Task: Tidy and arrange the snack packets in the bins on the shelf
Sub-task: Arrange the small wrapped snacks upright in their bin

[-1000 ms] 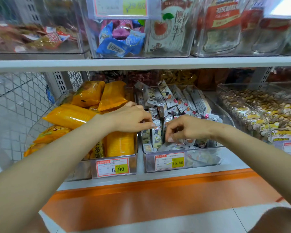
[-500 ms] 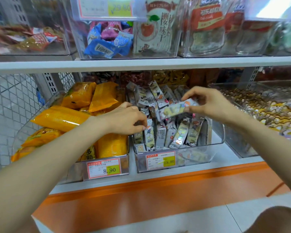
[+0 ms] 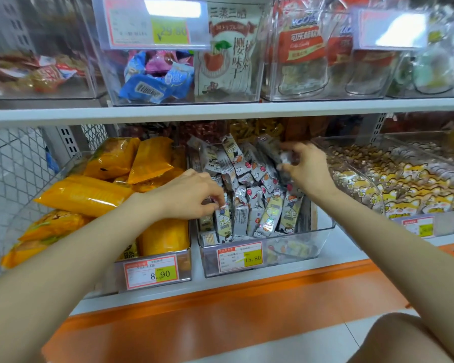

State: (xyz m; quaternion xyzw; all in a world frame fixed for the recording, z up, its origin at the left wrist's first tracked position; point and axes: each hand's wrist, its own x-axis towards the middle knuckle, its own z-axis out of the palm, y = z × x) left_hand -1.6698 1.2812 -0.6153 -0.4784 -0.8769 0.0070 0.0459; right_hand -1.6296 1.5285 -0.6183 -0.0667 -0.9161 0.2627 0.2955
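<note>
- Shop shelving here: a white upper shelf [image 3: 247, 109] carries clear tubs of sweets, and the lower shelf [image 3: 341, 244] holds a row of clear bins over an orange plinth.
- Head view, centre: the middle bin [image 3: 299, 254], tagged 15.80 [image 3: 240, 256], is packed with grey snack packets [image 3: 249, 213]. They stand upright at the front and lean in a stack towards the back.
- The left hand [image 3: 186, 195] reaches in at the front-left corner, with fingers [image 3: 219, 201] curled round the tops of the upright packets there.
- The right hand [image 3: 308, 170] is at the back right of the same bin, with fingers pinching a single packet [image 3: 286, 160]. It is blurred and held just above the leaning stack.
- On the left, a bin of orange packets [image 3: 87, 196]. On the right, a bin of yellow cartoon-dog packets [image 3: 409, 195].
</note>
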